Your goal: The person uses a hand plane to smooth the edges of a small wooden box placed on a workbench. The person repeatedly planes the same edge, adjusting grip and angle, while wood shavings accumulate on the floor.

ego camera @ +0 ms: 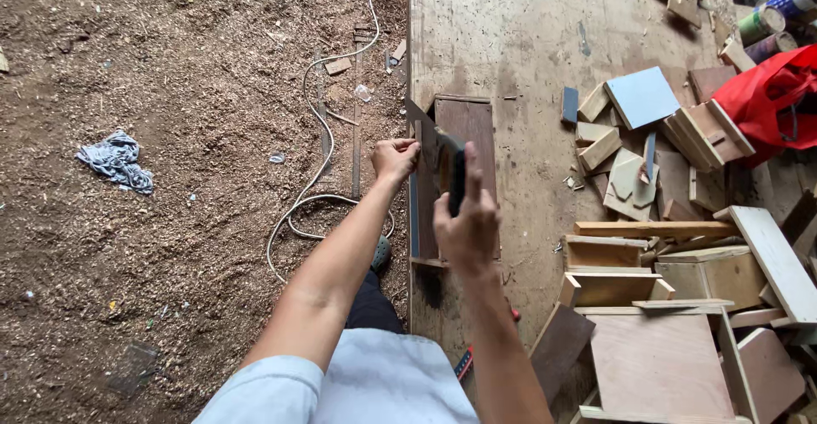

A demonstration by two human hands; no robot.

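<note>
I see my left hand (396, 157) pinching the near-left edge of a dark wood panel (464, 134) on the counter (511, 41). My right hand (466, 224) holds a dark tool (457, 181) over the panel's length.

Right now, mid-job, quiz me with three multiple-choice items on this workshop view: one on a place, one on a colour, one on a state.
1. Where does the crumpled grey rag lie?
A. on the sawdust floor, left
B. on the workbench
C. in the red bag

2. What colour is the flat square panel atop the pile of wooden offcuts?
A. red
B. light blue
C. black

3. What is the right hand doing?
A. resting open and empty
B. gripping a dark hand tool over the dark brown wooden board
C. holding the white cable

Answers: 1 A, the rag sits on sawdust far left. 2 B, the panel is pale blue. 3 B, the fingers wrap the tool while the left hand steadies the board's edge.
</note>
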